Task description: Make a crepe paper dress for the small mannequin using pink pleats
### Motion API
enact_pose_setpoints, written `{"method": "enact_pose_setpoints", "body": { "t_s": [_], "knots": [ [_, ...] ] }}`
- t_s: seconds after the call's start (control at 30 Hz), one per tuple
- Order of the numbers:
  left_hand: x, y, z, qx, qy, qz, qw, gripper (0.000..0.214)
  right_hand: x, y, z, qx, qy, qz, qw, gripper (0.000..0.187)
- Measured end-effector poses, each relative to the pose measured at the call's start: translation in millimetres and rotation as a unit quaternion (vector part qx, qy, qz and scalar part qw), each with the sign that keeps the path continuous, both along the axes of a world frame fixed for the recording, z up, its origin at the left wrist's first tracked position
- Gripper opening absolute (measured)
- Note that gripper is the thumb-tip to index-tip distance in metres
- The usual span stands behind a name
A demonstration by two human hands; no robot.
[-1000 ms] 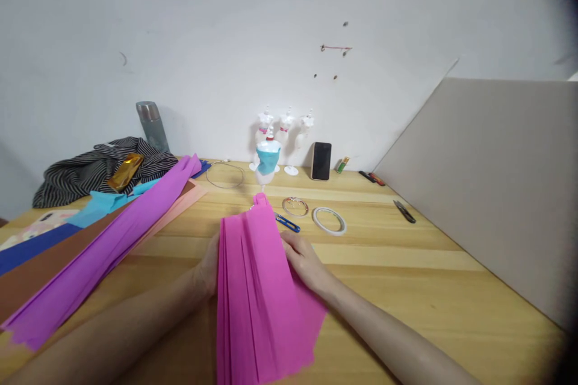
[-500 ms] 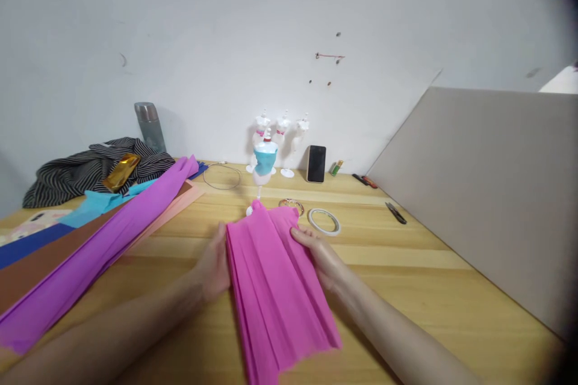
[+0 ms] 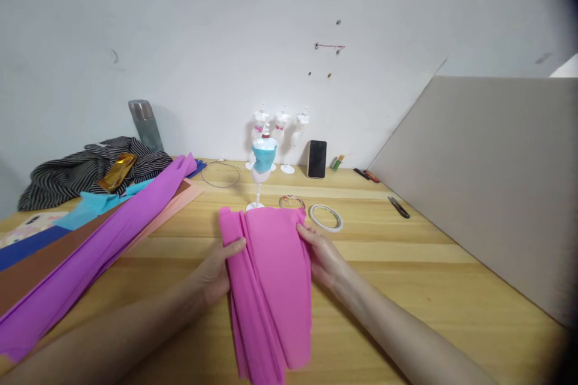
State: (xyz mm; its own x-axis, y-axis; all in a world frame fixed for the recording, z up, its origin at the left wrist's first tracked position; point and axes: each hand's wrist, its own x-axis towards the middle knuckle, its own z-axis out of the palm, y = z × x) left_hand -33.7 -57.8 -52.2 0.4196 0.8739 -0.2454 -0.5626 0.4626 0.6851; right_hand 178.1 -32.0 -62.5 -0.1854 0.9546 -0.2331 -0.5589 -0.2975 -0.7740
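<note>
Between my two hands hangs a folded piece of pink crepe paper (image 3: 275,289), its lower end toward me. My left hand (image 3: 221,271) pinches its left edge, the thumb on top across the folds and the fingers hidden behind. On the right edge, near the top corner, my right hand (image 3: 320,252) grips it with the thumb in front. Just beyond the paper stands a small white dress-form mannequin (image 3: 262,175) with a light-blue wrap (image 3: 264,158) around its chest. A white tape roll (image 3: 326,218) and a second roll (image 3: 291,201) lie past my right hand.
Coloured sheets, including a purple strip (image 3: 112,234), lie at left beside striped cloth (image 3: 67,174) and a flask (image 3: 147,126). Several more mannequins (image 3: 280,123), a phone (image 3: 316,159) and a green bottle (image 3: 338,162) stand by the wall. Snips (image 3: 398,207) lie near the grey panel (image 3: 487,174).
My left thumb has come over the front of the pink paper. The paper's top is spread flatter, and its lower right corner has swung left. The view has shifted slightly.
</note>
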Motion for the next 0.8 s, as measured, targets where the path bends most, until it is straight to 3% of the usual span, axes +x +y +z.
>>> {"method": "enact_pose_setpoints", "body": {
  "t_s": [0.1,0.27,0.33,0.43,0.57,0.73,0.8],
  "knots": [
    [-3.7,3.6,-2.3,-0.008,0.012,0.024,1.000,0.052,3.5,1.9,0.3,-0.007,-0.025,-0.005,1.000,0.028],
    [-4.2,2.4,-6.9,0.006,0.000,0.012,1.000,0.055,-2.1,-9.3,4.1,0.008,-0.067,0.101,0.993,0.050],
    [-3.4,1.1,-5.4,0.019,-0.004,0.001,1.000,0.058,-3.3,-11.1,3.6,-0.002,-0.085,0.128,0.988,0.048],
    [-2.0,-0.3,-1.8,0.042,-0.006,-0.012,0.999,0.060,-0.1,-8.2,0.6,-0.017,-0.073,0.096,0.993,0.038],
    [0.7,-1.7,5.3,0.045,0.025,-0.017,0.999,0.057,8.1,-3.5,-3.1,-0.019,-0.026,0.067,0.997,0.034],
    [5.8,2.9,23.1,0.049,0.082,-0.019,0.995,0.052,9.1,-6.1,-5.2,-0.009,0.008,0.176,0.984,0.055],
    [8.3,7.6,29.8,0.053,0.100,-0.011,0.993,0.046,6.6,-7.4,-5.9,-0.006,0.013,0.187,0.982,0.057]
  ]
}}
